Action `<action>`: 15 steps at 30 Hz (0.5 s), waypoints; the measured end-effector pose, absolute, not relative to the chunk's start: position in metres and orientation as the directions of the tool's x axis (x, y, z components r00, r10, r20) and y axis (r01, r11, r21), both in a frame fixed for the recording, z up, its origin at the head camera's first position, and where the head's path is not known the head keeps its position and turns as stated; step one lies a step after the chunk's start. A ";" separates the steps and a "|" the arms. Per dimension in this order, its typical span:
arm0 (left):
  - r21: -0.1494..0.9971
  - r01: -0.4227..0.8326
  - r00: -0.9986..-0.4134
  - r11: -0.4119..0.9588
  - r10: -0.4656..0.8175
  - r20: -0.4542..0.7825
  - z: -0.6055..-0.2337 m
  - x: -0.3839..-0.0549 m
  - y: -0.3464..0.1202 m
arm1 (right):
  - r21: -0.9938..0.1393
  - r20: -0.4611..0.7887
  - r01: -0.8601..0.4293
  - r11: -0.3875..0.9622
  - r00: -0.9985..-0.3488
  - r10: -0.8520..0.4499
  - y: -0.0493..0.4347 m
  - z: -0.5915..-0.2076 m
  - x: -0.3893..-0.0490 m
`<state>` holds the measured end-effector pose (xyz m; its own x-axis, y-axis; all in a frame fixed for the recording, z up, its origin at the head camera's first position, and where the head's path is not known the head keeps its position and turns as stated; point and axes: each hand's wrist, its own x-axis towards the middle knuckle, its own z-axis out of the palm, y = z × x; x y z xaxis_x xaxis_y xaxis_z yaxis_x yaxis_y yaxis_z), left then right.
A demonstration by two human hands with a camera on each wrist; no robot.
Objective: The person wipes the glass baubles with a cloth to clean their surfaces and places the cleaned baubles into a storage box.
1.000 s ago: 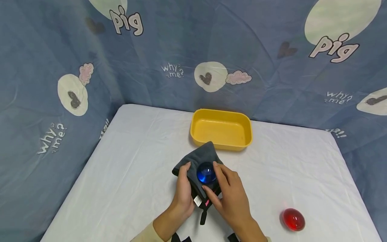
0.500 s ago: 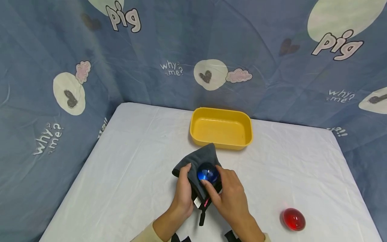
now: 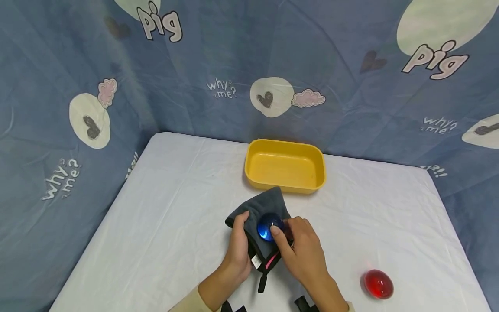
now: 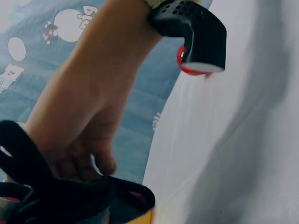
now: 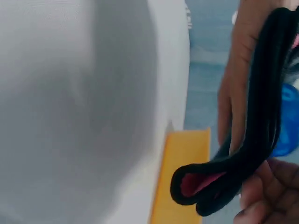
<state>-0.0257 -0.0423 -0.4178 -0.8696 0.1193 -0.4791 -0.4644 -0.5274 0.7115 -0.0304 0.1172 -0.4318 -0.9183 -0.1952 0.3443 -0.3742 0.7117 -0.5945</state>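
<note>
A folded grey cloth [image 3: 258,208] with black edging, a pink inner side, a white tag and a black hanging loop is held above the table. My left hand [image 3: 237,249] grips it from the left, thumb on top and fingers underneath. On the cloth sits a clear blue ball [image 3: 266,226]. My right hand [image 3: 304,249] pinches the ball's right side, its thumb lying on the near face and its fingers curled behind. From the right wrist view, the cloth [image 5: 261,107] stands edge-on, with the blue ball [image 5: 288,121] against its far face.
A yellow rectangular tub [image 3: 286,186] stands empty at the back of the white-covered table [image 3: 175,216], just beyond the cloth. A clear red ball [image 3: 378,284] rests at the front right. Blue printed fabric [image 3: 234,52] hangs behind and on the sides.
The right fingers have closed in around the blue ball's right side, and the thumb has slid up onto it. Cloth and ball have shifted slightly right. Red ball and tub have stayed put.
</note>
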 end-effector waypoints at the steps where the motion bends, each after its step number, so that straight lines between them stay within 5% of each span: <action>1: 0.705 -0.471 -0.865 -0.530 0.120 -0.488 -0.418 -0.026 -0.043 | -0.580 0.359 -0.403 0.708 -0.907 -0.222 0.119 -0.429 -0.029; 8: 0.697 -0.472 -0.859 -0.539 0.105 -0.501 -0.416 -0.027 -0.047 | -0.517 0.422 -0.568 0.641 -0.820 -0.387 0.134 -0.409 -0.025; 15: 0.681 -0.522 -0.844 -0.514 0.193 -0.501 -0.418 -0.022 -0.050 | -0.551 0.307 -0.595 0.585 -0.796 -0.521 0.143 -0.388 -0.034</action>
